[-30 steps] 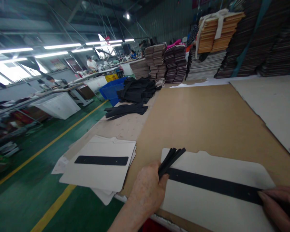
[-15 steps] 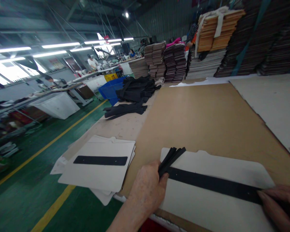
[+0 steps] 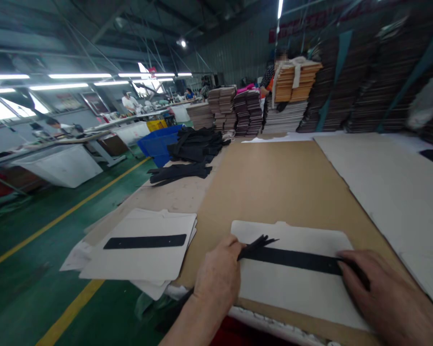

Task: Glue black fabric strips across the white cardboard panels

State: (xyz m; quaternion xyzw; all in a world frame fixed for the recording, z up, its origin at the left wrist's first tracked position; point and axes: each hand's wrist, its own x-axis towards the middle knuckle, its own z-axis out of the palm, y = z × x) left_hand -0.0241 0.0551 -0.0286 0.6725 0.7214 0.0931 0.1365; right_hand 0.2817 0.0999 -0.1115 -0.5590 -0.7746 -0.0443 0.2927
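Pale panel [image 3: 288, 288] on brown tabletop [image 3: 274, 182], green floor [image 3: 25, 293], strip lights [image 3: 80, 76] overhead

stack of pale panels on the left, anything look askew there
Yes: the stack isn't squared. Lower panels poke out at angles beneath the top one, and its near side seems to jut past the table.

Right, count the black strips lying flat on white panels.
2: one strip on the panel stack at left, the other strip on the panel between left hand and right hand. The stack may hide more.
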